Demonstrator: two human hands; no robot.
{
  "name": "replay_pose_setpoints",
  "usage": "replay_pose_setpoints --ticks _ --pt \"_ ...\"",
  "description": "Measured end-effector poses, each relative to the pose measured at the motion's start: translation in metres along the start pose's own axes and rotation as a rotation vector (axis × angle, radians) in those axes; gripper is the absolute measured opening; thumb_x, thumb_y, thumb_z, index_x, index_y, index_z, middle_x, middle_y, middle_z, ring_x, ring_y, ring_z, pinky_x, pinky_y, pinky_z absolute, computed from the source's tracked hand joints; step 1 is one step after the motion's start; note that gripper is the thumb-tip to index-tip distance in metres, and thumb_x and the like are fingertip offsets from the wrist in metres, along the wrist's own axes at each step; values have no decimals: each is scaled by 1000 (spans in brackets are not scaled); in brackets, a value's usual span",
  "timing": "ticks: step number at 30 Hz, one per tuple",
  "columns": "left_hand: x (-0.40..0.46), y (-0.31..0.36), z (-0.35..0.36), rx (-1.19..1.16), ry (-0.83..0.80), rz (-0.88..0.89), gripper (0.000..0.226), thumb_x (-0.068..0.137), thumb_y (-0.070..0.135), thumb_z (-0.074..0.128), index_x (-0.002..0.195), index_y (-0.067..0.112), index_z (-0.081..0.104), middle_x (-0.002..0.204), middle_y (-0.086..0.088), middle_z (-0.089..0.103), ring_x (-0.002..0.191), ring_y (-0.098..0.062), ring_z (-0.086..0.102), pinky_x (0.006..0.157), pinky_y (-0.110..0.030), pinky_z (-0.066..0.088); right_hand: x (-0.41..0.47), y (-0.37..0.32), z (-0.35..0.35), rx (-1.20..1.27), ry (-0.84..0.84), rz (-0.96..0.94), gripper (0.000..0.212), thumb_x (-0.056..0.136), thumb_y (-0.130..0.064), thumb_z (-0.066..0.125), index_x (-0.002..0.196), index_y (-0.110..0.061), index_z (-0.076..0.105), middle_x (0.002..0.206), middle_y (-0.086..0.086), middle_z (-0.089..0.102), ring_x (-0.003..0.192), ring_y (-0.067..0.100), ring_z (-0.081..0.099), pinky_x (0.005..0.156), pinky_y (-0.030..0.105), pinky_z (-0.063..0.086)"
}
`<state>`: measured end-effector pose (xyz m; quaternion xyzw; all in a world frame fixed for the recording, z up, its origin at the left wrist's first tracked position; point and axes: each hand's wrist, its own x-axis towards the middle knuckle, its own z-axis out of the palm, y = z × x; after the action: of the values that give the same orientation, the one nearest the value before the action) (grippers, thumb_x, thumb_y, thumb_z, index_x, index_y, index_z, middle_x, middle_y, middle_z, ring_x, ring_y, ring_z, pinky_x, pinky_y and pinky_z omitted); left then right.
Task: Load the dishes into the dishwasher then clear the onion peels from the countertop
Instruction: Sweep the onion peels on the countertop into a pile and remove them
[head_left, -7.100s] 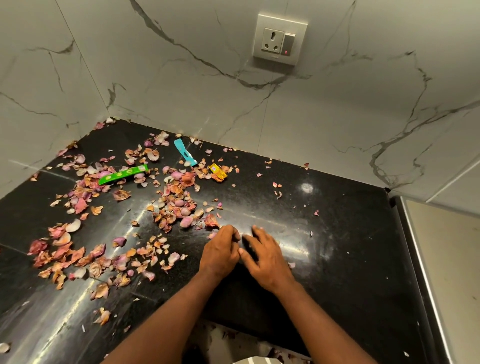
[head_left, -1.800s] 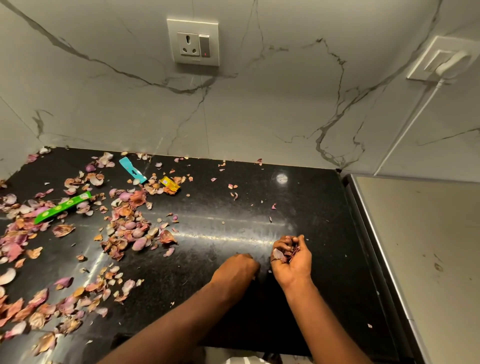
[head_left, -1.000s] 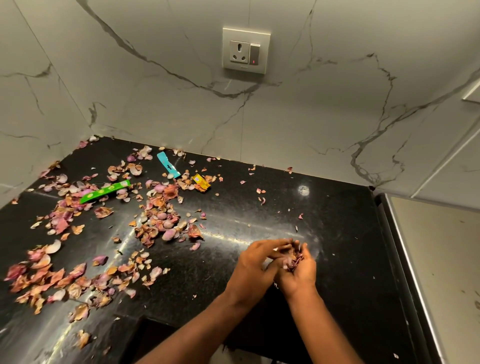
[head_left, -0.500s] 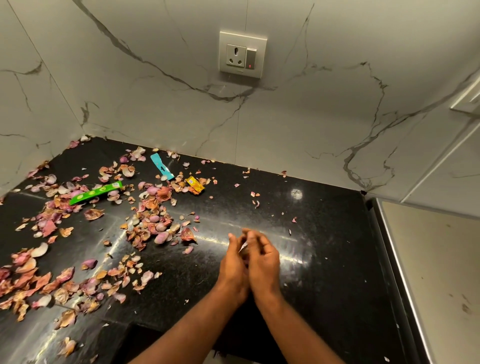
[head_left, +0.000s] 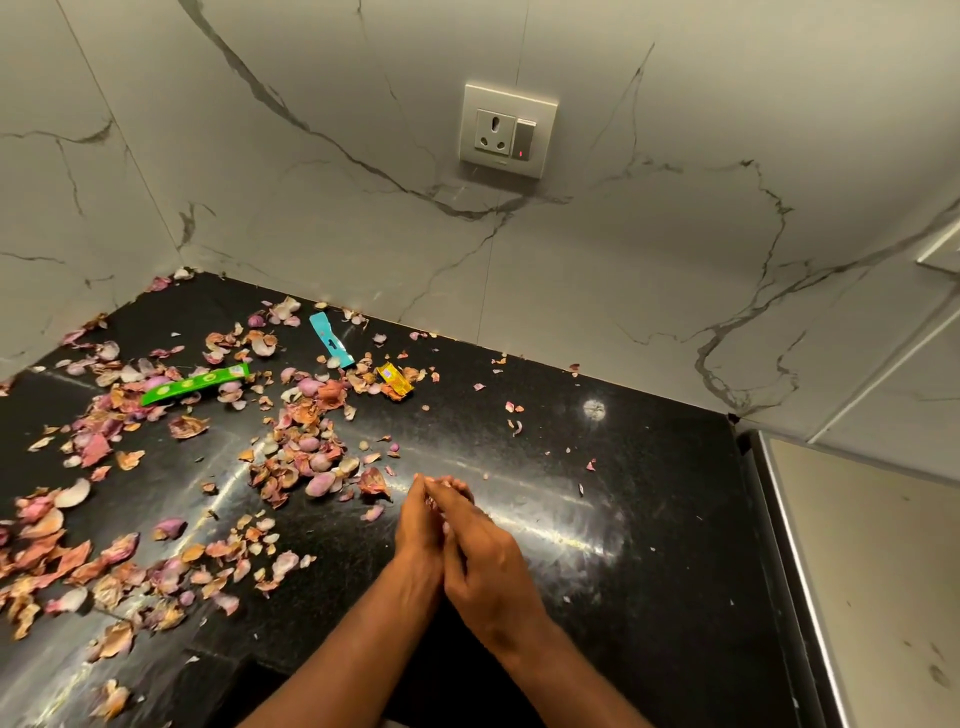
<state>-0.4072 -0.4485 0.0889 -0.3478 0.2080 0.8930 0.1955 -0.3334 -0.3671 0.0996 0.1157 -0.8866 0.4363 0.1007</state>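
From our head camera we look down at the shiny black stone counter (head_left: 649, 519), tucked into a corner of white marble wall (head_left: 311, 182).

Our left hand (head_left: 418, 530) and our right hand (head_left: 483, 561) are pressed side by side over the middle of the counter, with the fingertips meeting at the far end. They seem to make a little cup. A pale bit shows between the fingers (likely onion peel), but we cannot tell how much is inside or how tightly each hand grips it. We think the hands are held together like this so that small light bits do not slip out.

The dry pink and brown onion peels (head_left: 301, 457) lie mostly to the left of our hands, in loose heaps that spread out to the wall corner and the near left edge. The nearest heap is just beside our left hand. A few tiny bits (head_left: 514, 410) lie apart on the right side.

Mixed in with the peels are a long green wrapper strip (head_left: 195, 383), a light blue wrapper strip (head_left: 330, 340) and a small yellow wrapper (head_left: 394, 379).

A white wall socket with a switch (head_left: 508, 130) sits above. A pale grey surface with a metal edge (head_left: 857, 571) is on the right.

Most of the peels are not yet picked up, so we judge this job is far from done.
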Motion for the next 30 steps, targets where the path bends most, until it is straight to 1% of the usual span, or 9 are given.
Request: replay_pose_setpoints --ticks 3,6,10,12,14,16,19,26,30 --pt "7 10 2 -52 42 21 43 109 39 42 76 15 53 59 -3 60 54 -16 59 58 -29 51 12 1 -8 255 161 171 44 95 -3 67 133 -26 66 132 -9 67 114 4 68 95 23 56" --pt "2 13 1 -144 40 32 43 110 34 46 71 16 53 54 -1 57 44 -12 57 46 -22 52 33 22 -24 573 316 454 24 88 -8 81 106 -22 75 99 4 76 86 13 72 76 28 59" --pt "-9 20 -13 -168 24 23 40 107 34 53 72 15 57 58 0 59 46 -11 59 44 -21 54 60 83 -71 440 311 696 18 89 -9 78 101 -23 77 98 6 75 90 23 70 74 27 56" --pt "-11 25 -25 -164 42 31 39 107 34 53 73 16 57 59 1 59 46 -10 59 44 -21 53 67 118 -91 32 295 653 23 91 -8 75 100 -30 78 102 1 72 98 24 70 84 31 56" --pt "-15 29 -34 -181 62 41 36 107 32 53 75 16 58 61 1 59 47 -10 58 44 -21 53 67 152 -102 -305 198 565 30 96 -10 68 122 -24 74 130 6 64 121 27 63 107 39 49" --pt "-17 33 -39 -182 77 58 36 108 31 51 76 15 58 60 2 58 47 -10 57 43 -20 52 61 176 -100 -438 -24 601 51 105 -22 56 154 -11 47 166 13 32 150 33 38 125 44 29" --pt "-22 38 -44 -171 90 81 36 108 29 51 76 15 58 59 2 58 47 -9 57 43 -19 52 41 180 -76 -550 -180 616 66 112 -34 36 165 -6 10 173 11 -2 161 27 1 129 41 2" --pt "-20 41 -57 -204 121 81 34 107 29 52 77 15 59 59 2 60 47 -9 59 45 -19 53 -19 118 8 -321 -64 283 51 111 -30 39 160 -16 35 162 -11 15 158 16 20 126 21 2" --pt "-12 42 -62 -169 120 78 36 108 30 50 76 16 57 55 3 57 45 -8 56 44 -18 51 -43 82 49 -385 -178 -145 50 107 -45 46 153 -24 49 163 2 42 151 19 38 126 36 27"
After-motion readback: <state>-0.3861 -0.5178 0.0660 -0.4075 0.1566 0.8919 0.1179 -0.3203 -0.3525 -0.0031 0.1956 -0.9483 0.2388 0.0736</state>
